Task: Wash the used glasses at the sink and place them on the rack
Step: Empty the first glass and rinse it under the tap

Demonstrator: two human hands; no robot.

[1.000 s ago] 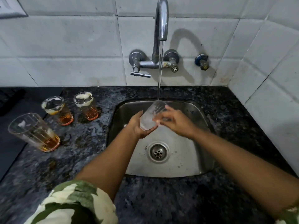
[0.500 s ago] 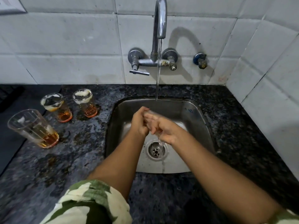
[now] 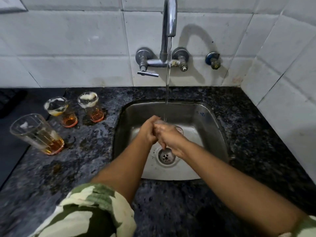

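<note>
Water (image 3: 168, 79) runs from the tap onto a clear glass (image 3: 177, 129) your left hand (image 3: 148, 132) and right hand (image 3: 168, 136) grasp over the sink (image 3: 212, 124). Three used glasses (image 3: 36, 134) near the desk's left edge hold amber dregs, two foam-rimmed.

White tiled wall (image 3: 71, 40), speckled counter (image 3: 171, 211)

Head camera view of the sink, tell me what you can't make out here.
- Glass being washed: head view, mostly covered by the left hand and right hand; only a sliver of rim shows, so how clean it is cannot be told.
- Rack: head view, nowhere in frame.
- Tap: top of its arch cut off by the upper edge.
- Dark object at the far left: cut by the left edge, too dark to identify.
</note>
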